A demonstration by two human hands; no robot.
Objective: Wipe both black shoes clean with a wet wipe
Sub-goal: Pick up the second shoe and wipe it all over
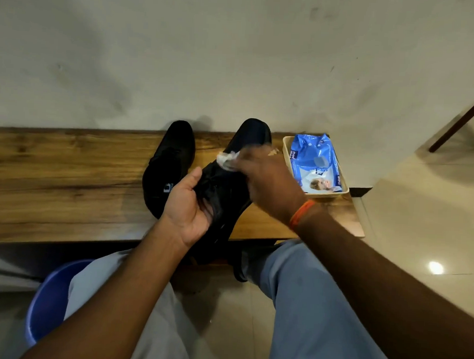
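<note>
Right now, in the head view, the left hand (188,204) curls round the heel end of the right shoe (230,184) and tips it up off the wooden bench (52,175). The right hand (266,183) pinches a scrunched wet wipe (227,160) and presses it on the top of that shoe; this hand is blurry, so the finger shape is hard to tell. The other shoe (170,165) lies just beside it on the bench, toe to the wall. A blue wipe pack (317,163) sits in a small tray (287,149) near the right hand. If the left hand lets go a little, the shoe could slip off the bench edge. A big swing of the right hand might bump the tray.
</note>
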